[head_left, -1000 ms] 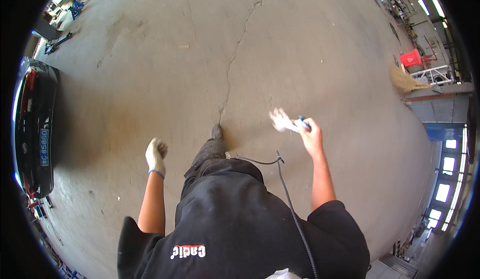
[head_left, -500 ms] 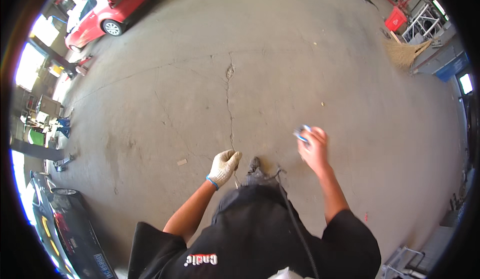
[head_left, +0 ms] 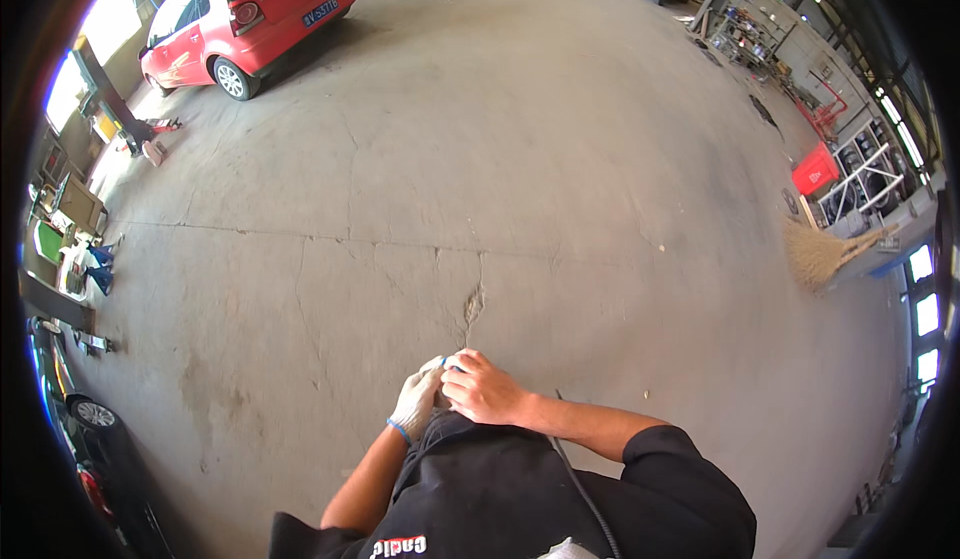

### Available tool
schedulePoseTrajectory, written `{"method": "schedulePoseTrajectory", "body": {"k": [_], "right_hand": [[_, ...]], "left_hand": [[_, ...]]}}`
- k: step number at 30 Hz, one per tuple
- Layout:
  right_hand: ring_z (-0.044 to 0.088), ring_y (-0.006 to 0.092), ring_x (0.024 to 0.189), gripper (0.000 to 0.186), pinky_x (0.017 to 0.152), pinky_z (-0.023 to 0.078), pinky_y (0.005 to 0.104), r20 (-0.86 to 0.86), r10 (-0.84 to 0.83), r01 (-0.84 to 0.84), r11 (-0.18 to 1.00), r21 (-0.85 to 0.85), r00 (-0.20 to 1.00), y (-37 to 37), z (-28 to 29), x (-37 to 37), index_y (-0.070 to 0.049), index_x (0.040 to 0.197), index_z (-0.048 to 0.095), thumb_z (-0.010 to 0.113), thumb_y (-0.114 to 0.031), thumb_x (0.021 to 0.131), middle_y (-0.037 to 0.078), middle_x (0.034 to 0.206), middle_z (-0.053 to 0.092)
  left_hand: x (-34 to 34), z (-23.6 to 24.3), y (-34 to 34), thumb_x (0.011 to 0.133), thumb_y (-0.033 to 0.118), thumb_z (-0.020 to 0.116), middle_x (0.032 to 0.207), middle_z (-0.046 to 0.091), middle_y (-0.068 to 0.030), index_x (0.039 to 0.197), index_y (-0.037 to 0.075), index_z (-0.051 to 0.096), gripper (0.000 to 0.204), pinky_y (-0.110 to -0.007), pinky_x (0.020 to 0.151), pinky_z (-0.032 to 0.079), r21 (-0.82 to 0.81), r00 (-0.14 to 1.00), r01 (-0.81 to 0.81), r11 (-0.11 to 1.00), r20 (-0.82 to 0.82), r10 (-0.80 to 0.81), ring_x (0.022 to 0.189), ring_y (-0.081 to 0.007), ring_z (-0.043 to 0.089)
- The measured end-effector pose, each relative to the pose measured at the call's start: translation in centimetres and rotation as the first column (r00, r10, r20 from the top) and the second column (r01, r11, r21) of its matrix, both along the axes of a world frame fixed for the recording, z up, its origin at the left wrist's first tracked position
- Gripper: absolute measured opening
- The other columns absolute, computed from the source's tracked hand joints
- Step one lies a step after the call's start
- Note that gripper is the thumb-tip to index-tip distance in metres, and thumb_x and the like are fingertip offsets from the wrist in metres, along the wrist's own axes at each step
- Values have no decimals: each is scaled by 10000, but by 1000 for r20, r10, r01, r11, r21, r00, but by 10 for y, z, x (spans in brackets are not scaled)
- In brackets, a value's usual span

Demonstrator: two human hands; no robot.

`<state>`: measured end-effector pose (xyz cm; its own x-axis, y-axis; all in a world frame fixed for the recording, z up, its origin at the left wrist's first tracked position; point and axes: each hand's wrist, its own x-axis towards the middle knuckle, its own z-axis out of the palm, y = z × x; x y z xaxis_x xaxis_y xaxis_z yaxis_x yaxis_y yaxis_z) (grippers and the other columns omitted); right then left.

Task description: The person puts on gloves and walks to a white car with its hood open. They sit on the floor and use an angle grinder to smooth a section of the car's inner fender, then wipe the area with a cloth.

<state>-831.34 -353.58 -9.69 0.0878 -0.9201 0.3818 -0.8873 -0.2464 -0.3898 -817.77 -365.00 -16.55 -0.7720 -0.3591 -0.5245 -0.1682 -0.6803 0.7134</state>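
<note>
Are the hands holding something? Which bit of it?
A small blue bit shows where the gloved left hand meets the bare right hand; what it is and which part is gripped, if any, can't be told.

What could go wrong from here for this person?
The right hand is bare, unlike the gloved left hand, so it might get scraped. The cord lying over the shirt could snag on something. The broken patch in the floor ahead might catch a foot.
</note>
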Motion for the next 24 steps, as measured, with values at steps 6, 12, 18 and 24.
{"method": "schedulePoseTrajectory", "body": {"k": [6,12,18,24], "right_hand": [[635,298,790,165,759,518,389,69,-11,0,989,145,998,-67,-10,-79,-29,830,594,659,-168,769,136,862,598],[618,334,975,361,856,508,411,319,-563,460,818,344,762,-155,-45,-286,10,1135,561,626,-154,820,200,1059,615],[614,279,989,377,862,495,388,685,-531,188,838,513,498,-273,-49,-415,26,1192,547,571,-108,840,184,1075,635],[637,253,913,334,817,505,387,803,-467,266,882,390,369,-449,-129,-515,42,1165,574,535,-75,854,171,1008,670]], "left_hand": [[-177,48,-110,964,316,578,813,657,-21,944,-35,687,368,-293,666,496,-449,786,618,645,335,-520,748,-90,562],[-359,95,-225,959,409,572,669,580,-136,853,-21,662,451,-363,624,471,-770,768,561,303,349,-537,628,-160,534],[-413,50,-279,928,429,569,685,609,-196,811,10,671,448,-410,632,482,-729,751,636,254,509,-420,621,-266,607],[-520,32,-393,901,417,560,720,668,-182,805,54,708,403,-425,678,516,-750,832,551,365,527,-174,688,-320,679]]}}
